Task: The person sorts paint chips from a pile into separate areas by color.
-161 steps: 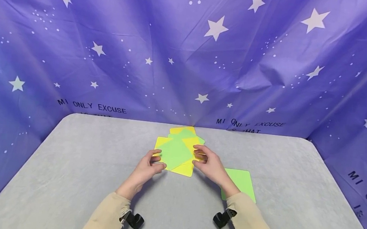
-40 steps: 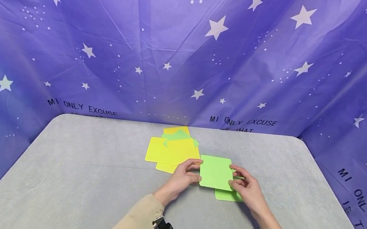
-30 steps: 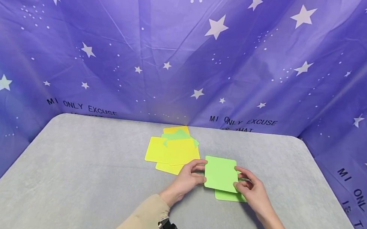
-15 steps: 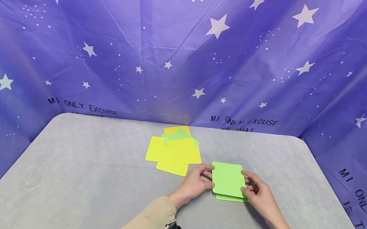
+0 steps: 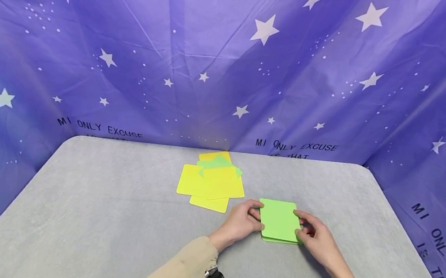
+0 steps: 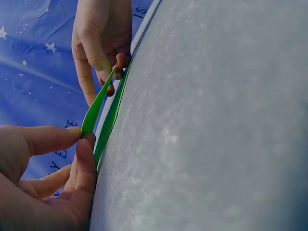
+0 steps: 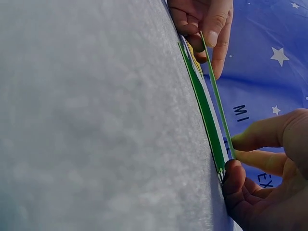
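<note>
A light green square card (image 5: 280, 219) with rounded corners is held level between both hands. My left hand (image 5: 239, 221) pinches its left edge, thumb nearer me, and my right hand (image 5: 320, 242) pinches the right edge. Just below it lies a second green card (image 5: 282, 241), of which only a thin strip shows along the front in the head view. Both wrist views look along the table and show a narrow gap between the held card (image 7: 219, 101) and the lower card (image 6: 109, 126).
Left of the hands, a loose overlapping pile of yellow cards (image 5: 224, 182) with green cards (image 5: 220, 163) among them lies toward the back of the grey table (image 5: 115, 218). A purple star-printed curtain (image 5: 177, 28) hangs behind and at the sides.
Both hands have carried the green card from the top of the yellow pile rightward and toward me. In the last second it has come down nearly in line over the other green card.
</note>
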### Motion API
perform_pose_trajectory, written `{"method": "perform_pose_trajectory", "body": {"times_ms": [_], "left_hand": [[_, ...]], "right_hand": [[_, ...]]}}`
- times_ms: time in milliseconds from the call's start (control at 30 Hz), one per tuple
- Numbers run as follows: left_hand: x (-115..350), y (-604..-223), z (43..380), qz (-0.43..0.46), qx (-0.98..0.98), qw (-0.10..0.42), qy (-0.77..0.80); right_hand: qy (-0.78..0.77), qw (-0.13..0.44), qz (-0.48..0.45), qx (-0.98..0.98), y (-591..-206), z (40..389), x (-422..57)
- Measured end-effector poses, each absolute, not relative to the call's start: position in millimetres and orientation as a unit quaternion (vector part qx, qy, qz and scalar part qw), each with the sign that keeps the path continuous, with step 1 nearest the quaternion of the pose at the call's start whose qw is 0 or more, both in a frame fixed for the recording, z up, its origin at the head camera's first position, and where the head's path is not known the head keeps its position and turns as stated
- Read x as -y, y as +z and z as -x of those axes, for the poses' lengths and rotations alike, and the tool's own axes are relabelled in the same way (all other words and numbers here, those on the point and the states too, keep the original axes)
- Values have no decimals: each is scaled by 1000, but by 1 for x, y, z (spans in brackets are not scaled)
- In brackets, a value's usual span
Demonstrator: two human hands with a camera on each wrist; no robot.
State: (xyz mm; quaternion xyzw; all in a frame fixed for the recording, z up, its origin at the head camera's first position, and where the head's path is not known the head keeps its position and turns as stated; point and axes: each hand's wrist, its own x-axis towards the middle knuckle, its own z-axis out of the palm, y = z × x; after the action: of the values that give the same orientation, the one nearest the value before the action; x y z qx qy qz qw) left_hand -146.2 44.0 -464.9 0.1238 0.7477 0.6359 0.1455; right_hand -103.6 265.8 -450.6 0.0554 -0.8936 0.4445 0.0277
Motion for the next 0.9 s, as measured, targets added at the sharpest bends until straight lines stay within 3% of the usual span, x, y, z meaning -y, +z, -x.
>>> {"method": "perform_pose_trajectory", "body": {"times_ms": [900], "left_hand": [[-41, -459, 147, -181, -820, 133, 526]], "right_hand": [[329, 22, -59, 942, -445, 107, -260]]}}
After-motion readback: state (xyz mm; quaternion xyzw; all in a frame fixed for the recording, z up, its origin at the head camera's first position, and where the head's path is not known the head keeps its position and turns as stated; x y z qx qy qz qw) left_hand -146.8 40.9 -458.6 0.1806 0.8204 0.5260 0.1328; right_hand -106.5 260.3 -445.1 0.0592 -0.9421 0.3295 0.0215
